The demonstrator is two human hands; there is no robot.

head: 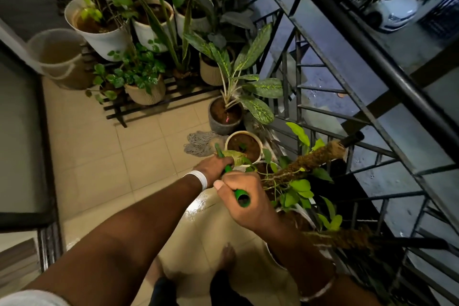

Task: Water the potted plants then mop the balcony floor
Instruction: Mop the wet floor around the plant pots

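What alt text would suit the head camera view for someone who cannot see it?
The left hand and right hand grip a green mop handle, its grey string mop head on the beige tiled balcony floor beside potted plants. A black metal railing runs along the right.

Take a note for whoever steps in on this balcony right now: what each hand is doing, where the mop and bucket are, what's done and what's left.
Left hand grips the green mop handle lower down; right hand grips its top end.
Mop head lies on the floor tiles, right beside the small cream pot.
Bucket, with water in it, stands at the far left.
Done: mopping seems started; a wet patch shines near the feet. Whether the watering is finished can't be told from this view.
Left: mop the remaining tiles, which look dry.
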